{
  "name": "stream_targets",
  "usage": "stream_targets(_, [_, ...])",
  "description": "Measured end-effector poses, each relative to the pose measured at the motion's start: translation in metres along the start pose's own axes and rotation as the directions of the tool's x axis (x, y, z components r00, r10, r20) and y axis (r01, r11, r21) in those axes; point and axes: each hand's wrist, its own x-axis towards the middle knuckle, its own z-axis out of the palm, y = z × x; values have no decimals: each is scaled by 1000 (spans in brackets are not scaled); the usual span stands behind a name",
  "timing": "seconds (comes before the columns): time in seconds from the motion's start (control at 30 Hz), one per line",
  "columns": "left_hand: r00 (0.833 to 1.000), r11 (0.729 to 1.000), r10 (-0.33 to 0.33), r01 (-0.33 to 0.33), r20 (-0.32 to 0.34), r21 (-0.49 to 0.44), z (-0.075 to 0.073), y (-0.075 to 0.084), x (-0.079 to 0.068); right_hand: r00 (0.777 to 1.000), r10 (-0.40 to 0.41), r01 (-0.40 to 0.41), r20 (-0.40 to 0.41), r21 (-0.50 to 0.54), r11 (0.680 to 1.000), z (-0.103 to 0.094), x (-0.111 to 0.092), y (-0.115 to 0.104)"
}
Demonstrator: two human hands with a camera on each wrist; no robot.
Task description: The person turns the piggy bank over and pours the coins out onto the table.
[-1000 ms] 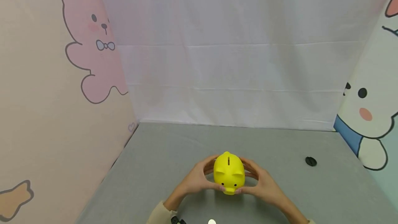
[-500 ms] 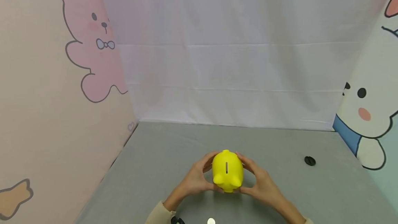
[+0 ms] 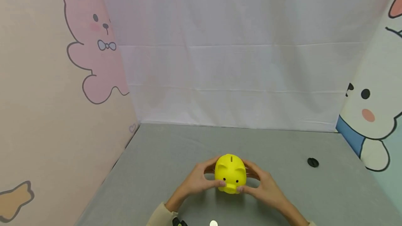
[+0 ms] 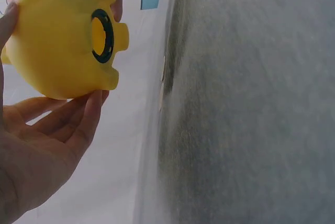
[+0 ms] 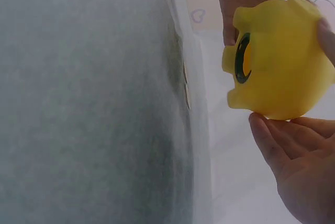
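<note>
A yellow piggy bank [image 3: 230, 172] is held up off the table between both hands, its face toward the camera and its coin slot on top. My left hand [image 3: 201, 179] grips its left side, thumb by the snout and fingers behind. On the other side my right hand [image 3: 262, 182] mirrors that grip. Both wrist views show the underside of the piggy bank [image 4: 63, 35], where a round opening with a black rim [image 5: 242, 58] has no cover in it. A black round plug [image 3: 313, 162] lies on the table to the right.
The grey table [image 3: 176, 142] meets a white cloth backdrop [image 3: 232, 65] at the back. Cartoon-printed panels stand at left and right. Near the front edge are a small pale disc [image 3: 213, 223] and a dark object [image 3: 179, 221] by the left sleeve.
The piggy bank tipped forward, showing more of its top, then tilted back so its face shows again. Both hands kept hold of it throughout. The black plug stayed in place.
</note>
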Motion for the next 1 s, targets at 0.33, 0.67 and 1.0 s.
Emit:
stream_targets(0.33, [984,985,-171,170,-52,-38,7,9,7,967,254,-255,20,27,967,0,6,-13])
stream_targets(0.67, [957,960,-276,270,-85,-78,11,17,8,948,282,-299,149,107,948,-3,10,-13])
stream_targets(1.0, [976,974,-213,215,34,-71,2,11,2,970,209,-214,126,28,976,-5,6,-10])
